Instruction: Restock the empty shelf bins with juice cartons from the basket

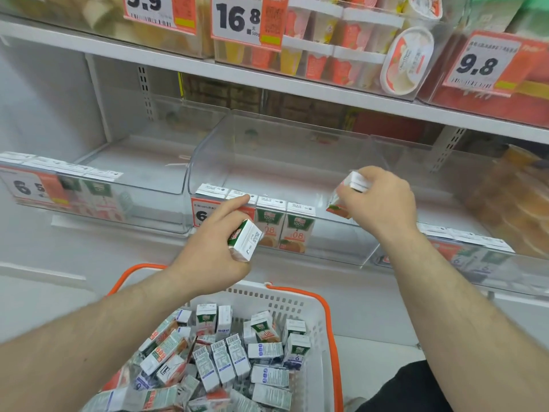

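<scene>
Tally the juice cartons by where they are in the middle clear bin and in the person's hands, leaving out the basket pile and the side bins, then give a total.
Cartons standing in the front row of the middle bin: 4 (first, last)
Carton in the left hand: 1
Carton in the right hand: 1
Total: 6

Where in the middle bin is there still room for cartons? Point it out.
Middle bin: four cartons crowd the front left. Bare floor lies behind them and to their right, where the right hand holds a carton. The left hand holds another carton.
</scene>
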